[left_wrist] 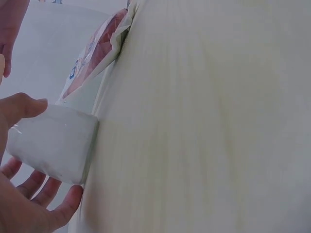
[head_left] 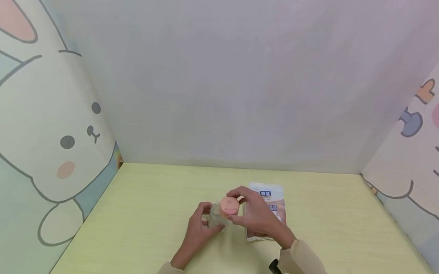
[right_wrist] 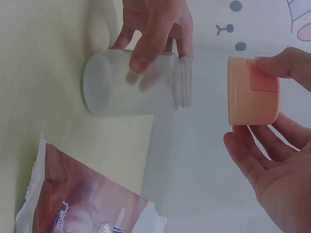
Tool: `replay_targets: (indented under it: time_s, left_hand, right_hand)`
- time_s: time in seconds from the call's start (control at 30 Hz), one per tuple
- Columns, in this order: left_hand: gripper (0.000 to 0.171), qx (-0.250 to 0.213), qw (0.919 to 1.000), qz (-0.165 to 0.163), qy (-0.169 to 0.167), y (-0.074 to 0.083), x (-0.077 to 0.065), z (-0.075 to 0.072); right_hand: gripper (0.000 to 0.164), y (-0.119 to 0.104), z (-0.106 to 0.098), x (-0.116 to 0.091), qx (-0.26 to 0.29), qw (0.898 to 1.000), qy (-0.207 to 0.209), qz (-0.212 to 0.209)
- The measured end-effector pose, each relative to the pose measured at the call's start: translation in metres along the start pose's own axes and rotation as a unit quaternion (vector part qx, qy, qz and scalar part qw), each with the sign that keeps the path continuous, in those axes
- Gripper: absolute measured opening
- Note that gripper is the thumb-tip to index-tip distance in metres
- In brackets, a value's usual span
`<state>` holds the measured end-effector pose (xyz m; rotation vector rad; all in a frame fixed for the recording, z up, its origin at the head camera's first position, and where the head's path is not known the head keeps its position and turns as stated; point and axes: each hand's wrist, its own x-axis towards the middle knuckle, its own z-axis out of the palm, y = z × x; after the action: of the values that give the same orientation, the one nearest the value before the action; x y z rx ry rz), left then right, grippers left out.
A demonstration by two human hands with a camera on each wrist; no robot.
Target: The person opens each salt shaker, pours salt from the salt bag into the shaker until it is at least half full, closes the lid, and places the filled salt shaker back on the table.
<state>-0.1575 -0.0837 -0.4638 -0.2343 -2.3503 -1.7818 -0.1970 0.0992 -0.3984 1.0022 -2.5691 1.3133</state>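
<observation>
My left hand (head_left: 198, 229) grips a clear, frosted-looking jar (right_wrist: 109, 92) standing upright on the table, thumb on one side and fingers on the other. Its threaded neck is uncovered in the right wrist view. My right hand (head_left: 258, 215) pinches an orange-pink lid (right_wrist: 239, 94) between thumb and fingers. The lid is held just above the jar's mouth, with a gap between them. In the left wrist view the jar (left_wrist: 56, 143) appears whitish, and whatever it may contain cannot be made out.
A white and reddish-brown printed packet (head_left: 279, 207) lies flat on the table, right of the jar and partly under my right forearm. The pale yellow table (head_left: 158, 195) meets a plain wall (head_left: 220, 112) at the back. Cartoon-printed side panels (head_left: 39, 145) flank it.
</observation>
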Motion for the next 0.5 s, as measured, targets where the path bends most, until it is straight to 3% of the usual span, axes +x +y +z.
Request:
replay_targets:
  time_s: [0.33, 0.5]
  left_hand:
    - [0.053, 0.011, 0.9998, -0.010, 0.012, 0.001, 0.000, 0.002]
    - [0.054, 0.013, 0.9998, -0.013, 0.011, 0.002, 0.000, 0.002]
  right_hand:
    - [0.038, -0.027, -0.022, -0.012, 0.067, 0.998, 0.013, -0.002]
    - [0.040, -0.011, -0.024, -0.017, 0.066, 0.998, 0.008, -0.002]
